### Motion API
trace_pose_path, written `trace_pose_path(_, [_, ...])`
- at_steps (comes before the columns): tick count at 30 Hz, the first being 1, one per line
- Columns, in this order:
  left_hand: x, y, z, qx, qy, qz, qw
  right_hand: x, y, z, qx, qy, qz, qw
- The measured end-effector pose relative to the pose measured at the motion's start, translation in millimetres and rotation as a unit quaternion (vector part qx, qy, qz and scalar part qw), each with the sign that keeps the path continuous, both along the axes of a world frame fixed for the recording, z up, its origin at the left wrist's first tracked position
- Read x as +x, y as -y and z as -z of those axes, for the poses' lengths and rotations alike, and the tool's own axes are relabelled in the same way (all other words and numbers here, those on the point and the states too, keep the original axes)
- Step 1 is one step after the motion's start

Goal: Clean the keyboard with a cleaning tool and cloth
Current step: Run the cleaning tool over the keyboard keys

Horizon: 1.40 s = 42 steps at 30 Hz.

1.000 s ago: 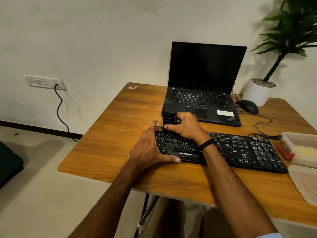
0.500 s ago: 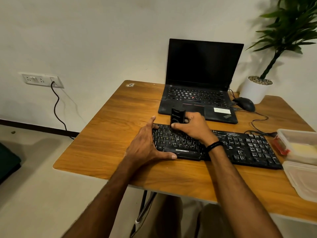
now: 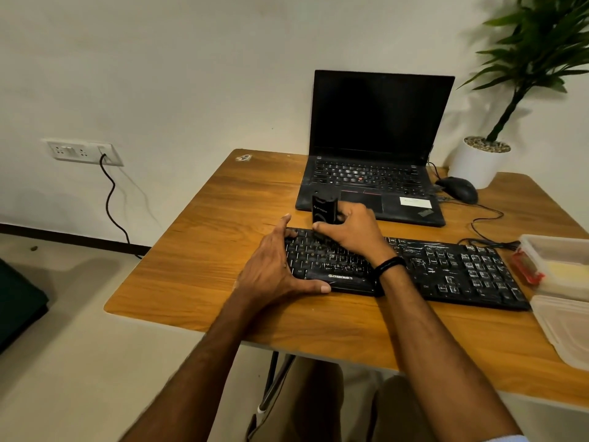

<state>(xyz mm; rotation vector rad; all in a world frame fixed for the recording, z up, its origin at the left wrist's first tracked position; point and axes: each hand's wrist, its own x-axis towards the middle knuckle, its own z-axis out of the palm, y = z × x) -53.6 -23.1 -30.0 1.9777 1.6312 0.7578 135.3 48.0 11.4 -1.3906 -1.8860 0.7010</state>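
Lying across the near half of the wooden counter (image 3: pixel 197 250), the black keyboard (image 3: pixel 452 272) runs left to right, its keys streaked with pale dust. The cleaning tool (image 3: pixel 324 209) — a small black block standing upright — is at the keyboard's far-left rows. The right hand (image 3: pixel 353 234) grips it, fingers and thumb curled round its lower part, and the tool's underside is hidden. A dark band (image 3: pixel 389 265) circles that wrist.

The left hand (image 3: pixel 271 272) is spread wide at the keyboard's left end — thumb flat along the front edge, straight fingers reaching the back corner.

Just behind the keyboard stands an open laptop (image 3: pixel 376 129) with a dark screen. A black mouse (image 3: pixel 459 189) lies to its right, cord trailing toward the keyboard. A white pot (image 3: pixel 478 164) with a green plant sits at the far right corner.

At the right edge is a clear plastic container (image 3: pixel 561 260) holding something pale yellow, with a lid (image 3: pixel 567 327) lying in front of it. On the wall to the left, a black cable (image 3: pixel 111 199) hangs from a socket (image 3: pixel 79 152).
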Motion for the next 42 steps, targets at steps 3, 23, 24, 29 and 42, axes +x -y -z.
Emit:
trace_pose_path(3, [0,0,1,0.000,0.008,0.002,1.000,-11,4,4,-0.029,0.003,-0.064,0.998])
trace_pose_path(23, [0,2,-1,-0.005,0.003,-0.001,1.000,4,11,4,-0.056,-0.025,-0.084,0.995])
trace_pose_path(24, [0,2,-1,-0.004,0.003,-0.002,1.000,3,9,2,-0.007,0.005,-0.021,1.000])
trace_pose_path(29, [0,1,-1,-0.009,0.004,-0.003,1.000,8,20,0,-0.171,-0.093,-0.173,0.966])
trace_pose_path(42, [0,1,0,-0.005,0.008,-0.004,1.000,1,18,-5,-0.057,-0.019,-0.072,0.996])
